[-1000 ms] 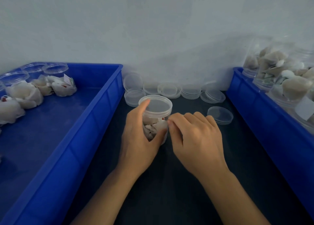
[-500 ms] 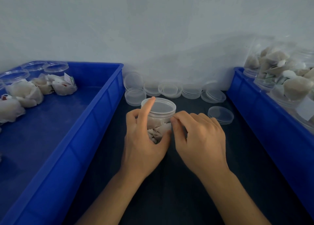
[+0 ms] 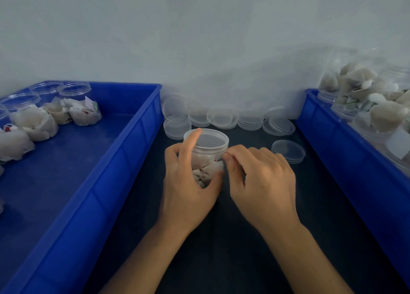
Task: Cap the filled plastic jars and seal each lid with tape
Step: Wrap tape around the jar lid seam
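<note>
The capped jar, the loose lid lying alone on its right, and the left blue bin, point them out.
capped jar [image 3: 209,141], head view, lid top.
loose lid [image 3: 288,151], head view, flat top.
left blue bin [image 3: 124,138], head view, right wall.

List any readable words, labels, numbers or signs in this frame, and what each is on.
None can be read.
Tag on a packet in the left bin: red and green marks, too blurred.
Packet at the left edge: red mark, illegible.
White label on a jar in the right bin: looks blank.

Right bin [image 3: 355,160] & its jars [image 3: 377,116] cut off; tape not discernible.
</note>
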A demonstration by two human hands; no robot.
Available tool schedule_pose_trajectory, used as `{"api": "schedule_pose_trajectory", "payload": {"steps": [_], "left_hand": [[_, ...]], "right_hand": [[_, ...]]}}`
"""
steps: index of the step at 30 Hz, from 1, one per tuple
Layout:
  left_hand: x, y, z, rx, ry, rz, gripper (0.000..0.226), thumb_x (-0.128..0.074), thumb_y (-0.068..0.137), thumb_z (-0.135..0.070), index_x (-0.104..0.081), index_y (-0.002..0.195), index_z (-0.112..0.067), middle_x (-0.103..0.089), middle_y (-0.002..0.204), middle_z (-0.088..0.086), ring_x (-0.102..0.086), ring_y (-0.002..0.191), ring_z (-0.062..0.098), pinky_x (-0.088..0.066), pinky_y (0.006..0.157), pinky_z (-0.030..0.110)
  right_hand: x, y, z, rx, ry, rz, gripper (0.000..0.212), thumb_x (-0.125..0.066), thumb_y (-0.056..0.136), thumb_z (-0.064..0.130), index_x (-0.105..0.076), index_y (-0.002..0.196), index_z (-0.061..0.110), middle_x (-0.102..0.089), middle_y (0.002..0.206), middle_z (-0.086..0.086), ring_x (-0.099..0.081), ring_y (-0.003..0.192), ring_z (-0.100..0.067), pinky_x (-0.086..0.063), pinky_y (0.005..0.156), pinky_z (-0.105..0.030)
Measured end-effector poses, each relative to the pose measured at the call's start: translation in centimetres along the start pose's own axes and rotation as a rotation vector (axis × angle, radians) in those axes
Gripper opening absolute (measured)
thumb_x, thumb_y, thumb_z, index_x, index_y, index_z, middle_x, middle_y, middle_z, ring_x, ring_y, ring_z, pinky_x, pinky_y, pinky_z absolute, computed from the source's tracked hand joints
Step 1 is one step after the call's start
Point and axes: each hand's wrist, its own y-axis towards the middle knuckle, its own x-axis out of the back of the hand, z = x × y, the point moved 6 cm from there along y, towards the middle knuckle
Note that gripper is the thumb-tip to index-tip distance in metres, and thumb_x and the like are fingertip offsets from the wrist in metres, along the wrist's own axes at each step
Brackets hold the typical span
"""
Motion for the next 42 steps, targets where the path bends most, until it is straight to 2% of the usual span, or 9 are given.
{"api": "schedule_pose_trajectory", "payload": {"steps": [10, 16, 22, 25, 32, 39, 42], "left_hand": [[-0.26, -0.15, -0.22, 0.006, -0.027, 0.029, 0.090, -0.089, 0.084, -0.037, -0.035, 0.157, -0.043, -0.044, 0.131, -0.003, -0.054, 0.116, -0.006, -0.047, 0.085, 0.004], [0.08, 0.06, -0.65, 0.005, -0.058, 0.032, 0.066, -0.065, 0.094, -0.055, -0.042, 0.154, -0.039, -0.047, 0.131, 0.000, -0.054, 0.118, -0.007, -0.045, 0.088, 0.004], [0.06, 0.21, -0.56, 0.031, -0.030, 0.029, 0.065, -0.065, 0.091, -0.063, -0.048, 0.148, -0.036, -0.048, 0.132, 0.000, -0.049, 0.116, -0.013, -0.042, 0.087, 0.001], [0.20, 0.32, -0.59, 0.024, -0.008, 0.012, 0.057, -0.062, 0.095, -0.060, -0.053, 0.143, -0.032, -0.050, 0.132, 0.000, -0.050, 0.117, -0.013, -0.041, 0.087, 0.001], [0.32, 0.28, -0.85, 0.008, -0.020, 0.008, 0.044, -0.053, 0.104, -0.048, -0.055, 0.142, -0.025, -0.051, 0.130, 0.004, -0.054, 0.114, -0.008, -0.044, 0.086, 0.005], [0.25, 0.35, -0.83, -0.004, 0.009, 0.029, 0.041, -0.041, 0.108, -0.046, -0.052, 0.143, -0.028, -0.050, 0.133, 0.005, -0.051, 0.117, -0.011, -0.042, 0.089, 0.002], [0.25, 0.34, -0.67, 0.004, -0.019, 0.036, 0.040, -0.043, 0.107, -0.047, -0.052, 0.142, -0.030, -0.049, 0.134, 0.004, -0.051, 0.118, -0.010, -0.042, 0.090, 0.003]], "right_hand": [[-0.18, -0.11, -0.35, -0.035, -0.016, 0.018, 0.027, -0.059, 0.105, 0.027, -0.067, 0.081, 0.019, -0.053, 0.062, 0.005, -0.047, 0.059, -0.021, -0.042, 0.061, -0.045], [0.01, -0.04, -0.28, -0.022, -0.022, 0.001, 0.024, -0.064, 0.101, 0.025, -0.067, 0.079, 0.020, -0.052, 0.060, 0.005, -0.047, 0.056, -0.020, -0.042, 0.059, -0.044], [-0.04, -0.18, -0.13, -0.015, -0.020, -0.008, 0.016, -0.067, 0.096, 0.022, -0.069, 0.080, 0.020, -0.053, 0.060, 0.006, -0.048, 0.056, -0.020, -0.042, 0.058, -0.043], [-0.06, -0.20, -0.22, -0.006, -0.018, -0.030, 0.019, -0.066, 0.098, 0.022, -0.068, 0.079, 0.020, -0.053, 0.060, 0.006, -0.048, 0.055, -0.020, -0.043, 0.058, -0.044], [-0.30, -0.36, -0.21, 0.001, -0.002, -0.035, 0.028, -0.062, 0.103, 0.041, -0.070, 0.083, 0.024, -0.057, 0.062, 0.009, -0.051, 0.058, -0.016, -0.043, 0.058, -0.039], [-0.31, -0.35, -0.20, -0.014, -0.002, -0.029, 0.029, -0.062, 0.103, 0.044, -0.070, 0.083, 0.023, -0.056, 0.062, 0.009, -0.051, 0.058, -0.017, -0.044, 0.059, -0.040], [-0.26, -0.35, -0.28, -0.017, -0.002, -0.031, 0.029, -0.062, 0.103, 0.043, -0.070, 0.083, 0.023, -0.056, 0.061, 0.009, -0.051, 0.058, -0.016, -0.044, 0.059, -0.040]]}}
